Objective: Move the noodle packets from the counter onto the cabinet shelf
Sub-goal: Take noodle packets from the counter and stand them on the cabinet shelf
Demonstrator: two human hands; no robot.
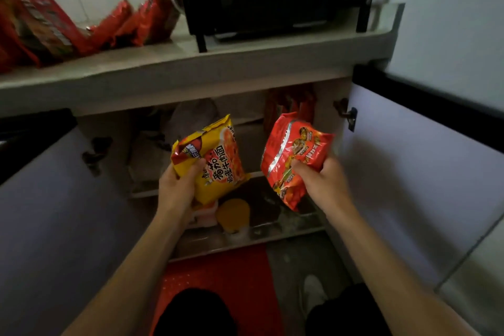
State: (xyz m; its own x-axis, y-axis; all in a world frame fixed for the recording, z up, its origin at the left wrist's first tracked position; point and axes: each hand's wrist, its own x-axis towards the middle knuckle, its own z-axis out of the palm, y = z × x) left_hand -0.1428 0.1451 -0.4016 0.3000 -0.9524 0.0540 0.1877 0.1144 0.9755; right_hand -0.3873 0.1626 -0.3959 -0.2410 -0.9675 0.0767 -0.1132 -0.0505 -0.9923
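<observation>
Nearest the camera, both forearms reached forward over a red floor mat (pixel 218 275). The left hand (pixel 177 185) grasped a yellow noodle packet (pixel 215 158) by its lower corner, thumb across the printed face. The right hand (pixel 321 180) grasped a red noodle packet (pixel 291 158) along its lower right side, fingers curled round the wrapper. Both packets were held in the air in front of the open cabinet, neither resting on a shelf.

Behind the hands, the lower level held a yellow-lidded container (pixel 233 213) and some dim items that could not be identified. The cabinet shelf (pixel 256 173) above it carried pale bundles on the left; further red packets (pixel 289 103) stood upright at its right rear, already stored.

Risks, as judged from this position:
- Each packet was held near one edge only. A loose grip could let it tip and fall to the floor.
- The right door (pixel 409 158) and its hinge (pixel 347 114) stood close to the red packet; a wide swing could snag the wrapper.
- Pushing in beside the upright packets could topple them.
- Hard squeezing could crush the noodles.

Farthest back, on the counter (pixel 191 63), more red packets on the counter (pixel 49 24) remained to be moved.
</observation>
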